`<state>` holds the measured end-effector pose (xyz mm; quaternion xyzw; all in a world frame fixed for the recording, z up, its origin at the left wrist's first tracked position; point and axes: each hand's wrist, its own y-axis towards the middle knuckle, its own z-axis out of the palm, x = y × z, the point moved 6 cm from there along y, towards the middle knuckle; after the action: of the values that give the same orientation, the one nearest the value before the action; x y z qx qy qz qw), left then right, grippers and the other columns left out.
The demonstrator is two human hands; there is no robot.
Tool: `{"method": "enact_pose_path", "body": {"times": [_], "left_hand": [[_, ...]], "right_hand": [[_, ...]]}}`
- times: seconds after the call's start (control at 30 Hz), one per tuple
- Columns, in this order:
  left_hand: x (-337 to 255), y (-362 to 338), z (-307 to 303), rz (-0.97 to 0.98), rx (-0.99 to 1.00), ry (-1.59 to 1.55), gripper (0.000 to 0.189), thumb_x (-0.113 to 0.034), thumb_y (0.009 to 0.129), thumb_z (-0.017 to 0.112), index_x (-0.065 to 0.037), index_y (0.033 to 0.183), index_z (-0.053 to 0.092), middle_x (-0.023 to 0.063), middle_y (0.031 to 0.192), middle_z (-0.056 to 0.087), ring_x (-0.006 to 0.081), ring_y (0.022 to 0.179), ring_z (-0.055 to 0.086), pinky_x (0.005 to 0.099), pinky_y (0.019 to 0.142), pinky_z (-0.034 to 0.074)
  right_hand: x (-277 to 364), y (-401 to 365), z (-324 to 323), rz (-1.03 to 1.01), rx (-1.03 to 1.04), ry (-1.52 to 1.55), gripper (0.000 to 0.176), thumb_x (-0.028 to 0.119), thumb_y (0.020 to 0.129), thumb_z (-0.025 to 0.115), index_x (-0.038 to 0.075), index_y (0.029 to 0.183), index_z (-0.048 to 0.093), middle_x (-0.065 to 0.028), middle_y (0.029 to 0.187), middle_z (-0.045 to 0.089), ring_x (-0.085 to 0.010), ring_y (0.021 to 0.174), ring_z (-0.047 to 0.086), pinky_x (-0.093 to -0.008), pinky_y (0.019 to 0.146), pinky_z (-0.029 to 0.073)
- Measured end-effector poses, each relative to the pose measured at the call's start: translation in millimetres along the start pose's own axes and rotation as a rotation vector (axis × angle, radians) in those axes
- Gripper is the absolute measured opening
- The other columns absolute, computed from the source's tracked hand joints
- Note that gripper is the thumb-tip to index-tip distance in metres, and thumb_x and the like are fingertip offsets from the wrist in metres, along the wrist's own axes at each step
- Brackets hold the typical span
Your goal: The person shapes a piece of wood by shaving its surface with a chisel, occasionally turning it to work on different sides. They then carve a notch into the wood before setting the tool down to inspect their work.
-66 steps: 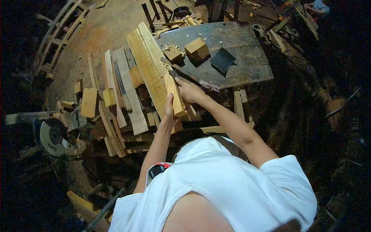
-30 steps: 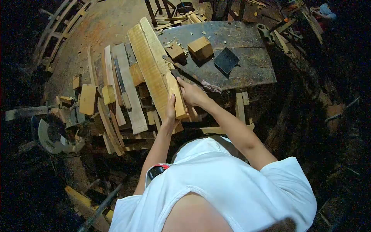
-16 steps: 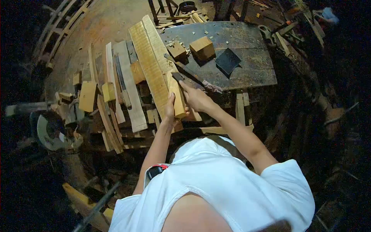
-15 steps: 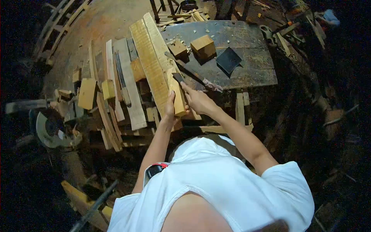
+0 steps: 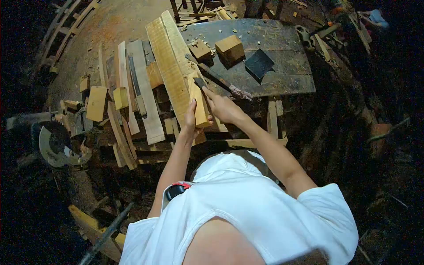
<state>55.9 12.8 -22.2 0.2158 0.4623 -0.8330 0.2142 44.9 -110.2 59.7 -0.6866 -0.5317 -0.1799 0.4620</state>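
Gripping a pale wooden block (image 5: 200, 109) toward eleven o'clock in the closed fingers of the left hand (image 5: 190, 117), apparently to steady it over the long planks (image 5: 168, 64). Clasping a dark-bladed tool (image 5: 199, 82) in the closed fingers of the right hand (image 5: 222, 108), at the block's far end, perhaps for close control. Working beside a cloth-wrapped tool (image 5: 215, 76) toward twelve at the worktop (image 5: 286, 66), seemingly within easy reach.

Okay so I'm counting two hands (image 5: 190, 115) (image 5: 223, 108), one held wood piece (image 5: 199, 105), one held tool (image 5: 199, 82), two chunky wood blocks (image 5: 201, 50) (image 5: 230, 50), one black square (image 5: 259, 64), one pinkish rag (image 5: 240, 93) and one worktop (image 5: 285, 57), lol.
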Motion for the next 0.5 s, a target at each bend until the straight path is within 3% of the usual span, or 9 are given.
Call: {"method": "enact_pose_path", "body": {"times": [0.1,0.2,0.27,0.4,0.5], "left_hand": [[3.4,-1.6,-0.4,-0.053,-0.01,-0.039,0.049,-0.05,0.097,0.032,-0.006,0.113,0.045,0.0109,0.079,0.056,0.0201,0.061,0.063,0.0343,0.05,0.057],[0.2,3.9,-6.6,-0.005,-0.058,0.007,0.049,-0.051,0.096,0.034,-0.007,0.114,0.044,0.0118,0.08,0.056,0.0209,0.061,0.063,0.0354,0.05,0.057],[6.5,9.2,-9.0,-0.021,0.064,-0.06,0.05,-0.051,0.096,0.034,-0.006,0.115,0.043,0.0114,0.083,0.056,0.0217,0.061,0.063,0.0357,0.05,0.057],[-2.8,-3.2,2.1,-0.066,0.038,-0.175,0.052,-0.052,0.095,0.035,-0.005,0.114,0.043,0.0109,0.086,0.056,0.0209,0.062,0.061,0.0342,0.05,0.056],[-12.5,-6.5,10.4,-0.028,0.051,-0.099,0.051,-0.052,0.096,0.035,-0.004,0.113,0.045,0.0099,0.085,0.056,0.0199,0.061,0.06,0.0332,0.05,0.055]], "right_hand": [[-7.8,46.6,1.0,-0.127,-0.142,-0.041,0.051,0.026,0.095,0.035,0.017,0.144,0.029,-0.0314,0.11,0.057,-0.0455,0.096,0.058,-0.049,0.084,0.046],[4.8,19.4,-9.6,-0.036,-0.052,0.005,0.05,0.027,0.095,0.035,0.016,0.144,0.03,-0.0315,0.114,0.055,-0.0451,0.099,0.058,-0.0492,0.084,0.045],[-1.3,-6.1,0.6,0.089,0.066,0.028,0.05,0.027,0.095,0.035,0.017,0.144,0.029,-0.0319,0.113,0.055,-0.0455,0.099,0.057,-0.0492,0.085,0.045],[-10.6,13.2,6.0,-0.078,-0.028,0.029,0.051,0.027,0.096,0.037,0.014,0.144,0.028,-0.0312,0.114,0.055,-0.0464,0.1,0.056,-0.0489,0.084,0.045],[-15.3,28.5,11.0,-0.065,-0.049,-0.001,0.052,0.027,0.095,0.037,0.013,0.144,0.028,-0.0303,0.115,0.054,-0.0461,0.101,0.055,-0.0479,0.086,0.044]]}}
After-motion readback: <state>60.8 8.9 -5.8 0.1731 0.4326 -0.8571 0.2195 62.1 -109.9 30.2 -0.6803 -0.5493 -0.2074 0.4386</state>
